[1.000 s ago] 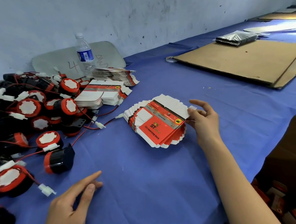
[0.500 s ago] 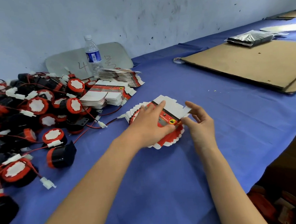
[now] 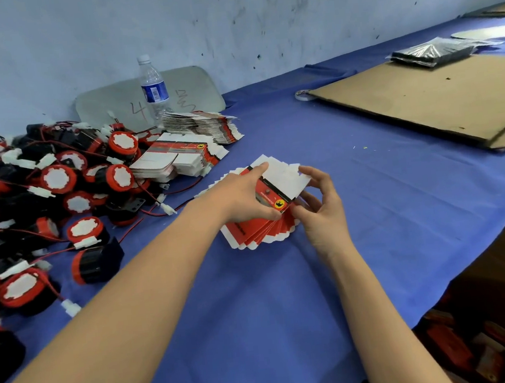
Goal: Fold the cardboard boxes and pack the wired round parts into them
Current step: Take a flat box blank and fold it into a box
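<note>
Head view: both hands met over a fanned stack of flat red-and-white cardboard box blanks [image 3: 258, 232] lying mid-bench.
The left hand [image 3: 241, 197] lay palm-down on the fan, fingers fairly straight and pressing it onto the blue-clothed bench [image 3: 257, 314]. The right hand [image 3: 320, 208], just beside it, had thumb and curled fingers pinched on the right edge of the top blank [image 3: 285, 175], whose white flap was tilted up. A heap of black-and-red round wired parts [image 3: 59, 179] sprawled to the left, well apart from both hands, its red leads reaching towards the fan. Two more piles of box blanks [image 3: 180, 158] sat behind, near a clear plastic water bottle [image 3: 152, 86]. A large brown cardboard sheet [image 3: 421, 98] lay at far right.
</note>
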Tool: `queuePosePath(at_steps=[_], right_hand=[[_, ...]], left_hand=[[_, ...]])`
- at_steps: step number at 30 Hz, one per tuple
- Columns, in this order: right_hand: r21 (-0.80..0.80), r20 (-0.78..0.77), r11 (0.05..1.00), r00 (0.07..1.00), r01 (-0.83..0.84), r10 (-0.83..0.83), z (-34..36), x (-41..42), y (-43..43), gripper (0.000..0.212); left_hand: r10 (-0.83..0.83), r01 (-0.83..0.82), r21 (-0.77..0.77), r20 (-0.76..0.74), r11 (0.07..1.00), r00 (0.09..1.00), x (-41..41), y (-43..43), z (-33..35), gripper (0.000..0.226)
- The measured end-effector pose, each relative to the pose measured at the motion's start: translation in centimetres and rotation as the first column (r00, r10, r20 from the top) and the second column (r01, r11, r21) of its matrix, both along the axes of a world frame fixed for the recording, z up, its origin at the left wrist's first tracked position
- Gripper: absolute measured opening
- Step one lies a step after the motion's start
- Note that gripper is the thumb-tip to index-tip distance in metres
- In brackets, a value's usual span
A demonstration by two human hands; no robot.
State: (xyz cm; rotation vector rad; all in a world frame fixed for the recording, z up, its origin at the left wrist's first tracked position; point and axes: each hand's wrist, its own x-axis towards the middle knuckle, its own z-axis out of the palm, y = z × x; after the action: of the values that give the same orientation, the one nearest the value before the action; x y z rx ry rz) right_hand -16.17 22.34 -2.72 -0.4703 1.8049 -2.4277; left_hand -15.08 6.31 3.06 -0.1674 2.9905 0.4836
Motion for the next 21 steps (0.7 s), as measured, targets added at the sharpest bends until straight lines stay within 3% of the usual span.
queuePosePath(at_steps=[12, 21], right_hand=[[0.003, 0.039, 1.0, 0.999, 0.028, -0.028, -0.36, -0.17, -0.19, 0.054], [-0.061, 0.113, 0.998, 0.994, 0.0, 0.007, -0.71, -0.33, -0.41, 0.063]], left_hand=[[-0.023, 0.023, -0.07, -0.009, 0.997, 1.0, -0.45, 0.26, 0.07, 0.102], [-0.022, 0.015, -0.135, -0.054, 0.991, 0.998, -0.35, 0.72, -0.77, 0.101]])
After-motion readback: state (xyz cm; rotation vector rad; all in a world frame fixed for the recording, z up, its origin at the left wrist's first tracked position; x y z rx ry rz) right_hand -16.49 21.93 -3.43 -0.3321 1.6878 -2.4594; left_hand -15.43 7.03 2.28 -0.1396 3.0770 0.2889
